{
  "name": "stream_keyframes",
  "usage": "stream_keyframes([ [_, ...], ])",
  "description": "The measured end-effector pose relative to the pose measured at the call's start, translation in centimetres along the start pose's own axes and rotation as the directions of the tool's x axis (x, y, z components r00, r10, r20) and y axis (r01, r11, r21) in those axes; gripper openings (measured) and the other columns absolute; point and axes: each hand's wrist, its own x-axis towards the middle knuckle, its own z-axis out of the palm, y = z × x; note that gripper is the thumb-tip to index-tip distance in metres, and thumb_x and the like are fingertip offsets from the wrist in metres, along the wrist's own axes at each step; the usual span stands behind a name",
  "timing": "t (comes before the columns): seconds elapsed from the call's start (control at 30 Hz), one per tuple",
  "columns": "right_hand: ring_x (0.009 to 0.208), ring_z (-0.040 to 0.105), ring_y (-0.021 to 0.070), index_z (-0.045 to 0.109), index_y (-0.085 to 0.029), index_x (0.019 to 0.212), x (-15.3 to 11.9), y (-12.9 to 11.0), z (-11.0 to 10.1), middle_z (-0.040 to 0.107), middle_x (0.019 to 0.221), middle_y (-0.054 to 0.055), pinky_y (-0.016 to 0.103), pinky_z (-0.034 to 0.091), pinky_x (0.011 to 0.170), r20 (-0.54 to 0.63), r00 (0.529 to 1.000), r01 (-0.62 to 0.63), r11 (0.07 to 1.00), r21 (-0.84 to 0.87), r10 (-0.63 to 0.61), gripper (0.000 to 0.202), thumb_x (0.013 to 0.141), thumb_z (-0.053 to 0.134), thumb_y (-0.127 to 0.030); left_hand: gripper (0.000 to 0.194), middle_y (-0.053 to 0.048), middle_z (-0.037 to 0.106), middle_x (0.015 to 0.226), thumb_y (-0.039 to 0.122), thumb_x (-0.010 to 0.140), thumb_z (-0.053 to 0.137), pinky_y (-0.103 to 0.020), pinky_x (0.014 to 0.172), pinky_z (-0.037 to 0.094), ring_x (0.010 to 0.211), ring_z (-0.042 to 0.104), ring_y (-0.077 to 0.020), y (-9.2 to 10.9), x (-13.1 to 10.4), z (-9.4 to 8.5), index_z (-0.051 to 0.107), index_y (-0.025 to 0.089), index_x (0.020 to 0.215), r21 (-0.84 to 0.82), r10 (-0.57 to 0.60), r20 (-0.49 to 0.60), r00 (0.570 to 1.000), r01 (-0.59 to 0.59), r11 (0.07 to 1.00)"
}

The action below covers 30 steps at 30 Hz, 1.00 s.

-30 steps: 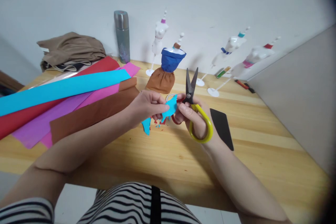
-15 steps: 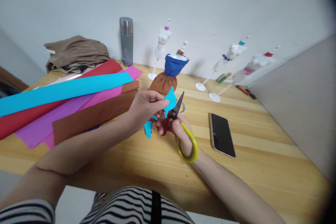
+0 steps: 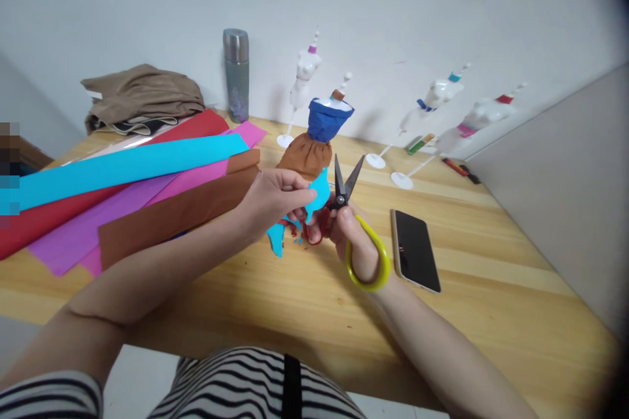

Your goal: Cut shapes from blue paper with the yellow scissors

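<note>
Between the thumb and fingers of my left hand (image 3: 280, 200) is pinched a small cut piece of light blue paper or fabric (image 3: 320, 195). My right hand (image 3: 356, 236) grips scissors (image 3: 341, 199) with one yellow and one red handle loop; the blades are spread and point up, just right of the blue piece. Below my left hand, light blue scraps (image 3: 276, 239) and small red bits lie on the wooden table (image 3: 236, 314). Directly behind my hands, a mini dress form wears a blue top (image 3: 328, 120) and a gathered brown skirt (image 3: 304, 156).
Coloured sheets (image 3: 122, 167) overlap at the left, with folded brown cloth (image 3: 147, 95) behind them. A flask (image 3: 236, 78) stands by the wall. More white dress forms (image 3: 439, 95) stand at the back. A phone (image 3: 417, 251) lies right of my right hand.
The scissors have shifted a little right, away from the blue piece, and their blades have spread wider. My left hand has stayed nearly in place with the blue piece.
</note>
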Motion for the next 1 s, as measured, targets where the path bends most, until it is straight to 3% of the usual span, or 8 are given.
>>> stream_keyframes([
  [0.23, 0.060, 0.065, 0.0173, 0.064, -0.024, 0.110, 0.6, -0.9, -0.7, 0.064, 0.065, -0.005, 0.033, 0.055, 0.060, -0.033, 0.999, -0.006, 1.000, -0.018, 0.006, 0.051, 0.079, 0.088, -0.057, 0.031, 0.004, 0.059, 0.046, 0.002, 0.086, 0.069, -0.013, 0.047, 0.042, 0.044, 0.052, -0.0045, -0.5, 0.5, -0.2, 0.063, 0.014, 0.058, 0.129, -0.020, 0.062, 0.998, 0.012, 0.992],
  [0.4, 0.059, 0.064, 0.0141, 0.064, -0.025, 0.117, 0.5, -1.3, -0.5, 0.061, 0.077, -0.007, 0.033, 0.059, 0.060, -0.116, 0.992, -0.060, 0.998, -0.024, 0.057, 0.055, 0.071, 0.090, -0.040, 0.014, 0.003, 0.066, 0.053, 0.010, 0.079, 0.069, -0.015, 0.049, 0.047, 0.048, 0.057, -0.0068, -1.8, 1.3, -0.9, 0.068, 0.015, 0.066, 0.196, -0.006, 0.236, 0.972, -0.042, 0.980],
  [0.57, 0.060, 0.062, 0.0139, 0.065, -0.025, 0.118, 0.4, -1.7, -0.4, 0.064, 0.080, -0.005, 0.032, 0.057, 0.057, -0.125, 0.988, -0.098, 0.992, -0.074, 0.088, 0.057, 0.067, 0.088, -0.036, 0.012, 0.003, 0.064, 0.054, 0.014, 0.072, 0.070, -0.016, 0.050, 0.045, 0.051, 0.056, -0.0075, -2.6, 1.7, -1.3, 0.064, 0.016, 0.061, 0.250, 0.009, 0.325, 0.946, -0.095, 0.964],
  [0.8, 0.059, 0.058, 0.0137, 0.067, -0.024, 0.110, 0.7, -1.8, -0.5, 0.065, 0.077, -0.004, 0.030, 0.053, 0.054, -0.081, 0.990, -0.130, 0.980, -0.152, 0.119, 0.051, 0.063, 0.084, -0.029, 0.019, 0.005, 0.056, 0.050, 0.009, 0.069, 0.069, -0.017, 0.046, 0.034, 0.051, 0.049, -0.0076, -1.8, 1.4, -0.8, 0.061, 0.016, 0.054, 0.420, 0.026, 0.332, 0.943, -0.173, 0.891],
  [1.0, 0.058, 0.058, 0.0146, 0.071, -0.025, 0.101, 0.7, -1.5, -0.7, 0.064, 0.075, -0.004, 0.034, 0.054, 0.058, -0.108, 0.994, -0.052, 0.971, -0.234, 0.027, 0.040, 0.064, 0.087, -0.028, 0.024, 0.005, 0.058, 0.048, 0.004, 0.074, 0.068, -0.017, 0.048, 0.040, 0.049, 0.055, -0.0086, -0.9, 1.7, -1.6, 0.062, 0.017, 0.054, 0.404, 0.017, 0.386, 0.922, -0.186, 0.895],
])
